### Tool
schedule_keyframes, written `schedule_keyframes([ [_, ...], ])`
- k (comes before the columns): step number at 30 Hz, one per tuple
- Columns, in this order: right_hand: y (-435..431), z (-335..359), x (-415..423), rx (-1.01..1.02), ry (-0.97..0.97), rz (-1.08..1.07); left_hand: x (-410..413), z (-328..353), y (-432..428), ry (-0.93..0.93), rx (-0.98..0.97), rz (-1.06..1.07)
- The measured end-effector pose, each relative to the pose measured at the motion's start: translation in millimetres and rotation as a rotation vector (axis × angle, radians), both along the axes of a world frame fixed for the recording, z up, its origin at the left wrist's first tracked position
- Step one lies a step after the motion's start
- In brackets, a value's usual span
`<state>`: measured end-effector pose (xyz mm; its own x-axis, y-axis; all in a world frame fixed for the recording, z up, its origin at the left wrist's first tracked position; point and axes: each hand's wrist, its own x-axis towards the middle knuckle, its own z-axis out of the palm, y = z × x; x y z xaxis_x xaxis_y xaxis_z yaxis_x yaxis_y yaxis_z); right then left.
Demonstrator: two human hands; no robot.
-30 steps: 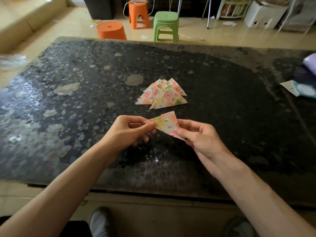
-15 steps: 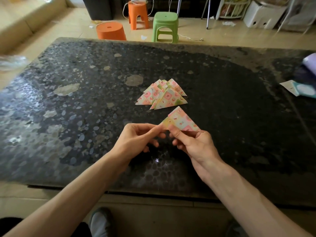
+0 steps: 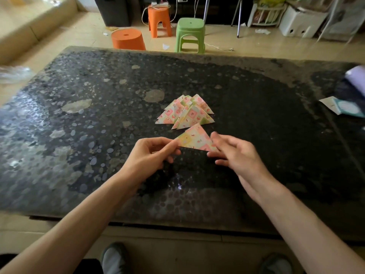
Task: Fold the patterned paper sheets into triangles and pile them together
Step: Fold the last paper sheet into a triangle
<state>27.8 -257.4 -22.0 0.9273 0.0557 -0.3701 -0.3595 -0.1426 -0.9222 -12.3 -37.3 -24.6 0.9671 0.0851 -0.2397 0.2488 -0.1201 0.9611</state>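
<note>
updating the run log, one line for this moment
left hand pinches folded triangle | right hand at other corner, grip blurred | pile on table

One view only, a wide-angle lens worn on the head, angled forward and down. Both bare forearms enter from the bottom corners and meet just below frame centre. There the left hand (image 3: 150,155) and right hand (image 3: 237,155), the right one blurred, each pinch a corner of a folded pastel-patterned paper triangle (image 3: 194,140), close to the lens. The dark speckled stone-look worktop (image 3: 79,135) fills the middle band, its edges bowed by the lens. A grey shoe (image 3: 114,258) shows at the bottom edge, straight under the camera. Past the worktop's far edge are the tan tiled floor (image 3: 256,48) and a green plastic stool (image 3: 190,34), well away.
</note>
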Motion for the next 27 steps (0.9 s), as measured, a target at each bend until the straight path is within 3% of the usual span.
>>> schedule_keyframes([
  [2, 6.5, -0.7, -4.6, -0.092, -0.055, 0.09, 0.6, 0.1, -0.8, -0.01, 0.033, -0.05],
  [9, 7.7, -3.9, -9.7, -0.181, -0.14, 0.074, 0.3, -0.6, -1.5, -0.067, 0.083, -0.062],
  [14, 15.0, -6.2, -12.0, -0.288, -0.206, 0.282, 2.6, -1.9, -5.5, -0.148, 0.094, -0.07],
  [18, 17.4, -7.3, -13.2, -0.258, -0.248, 0.375, 2.4, -4.2, -4.2, -0.137, 0.12, -0.036],
  [22, 18.7, -10.4, -15.2, -0.141, -0.258, 0.322, 2.4, -3.9, -2.6, -0.125, 0.121, -0.014],
  [27, 20.1, -16.4, -14.0, -0.176, -0.25, 0.176, 2.9, -4.5, -2.0, -0.022, 0.075, -0.068],
])
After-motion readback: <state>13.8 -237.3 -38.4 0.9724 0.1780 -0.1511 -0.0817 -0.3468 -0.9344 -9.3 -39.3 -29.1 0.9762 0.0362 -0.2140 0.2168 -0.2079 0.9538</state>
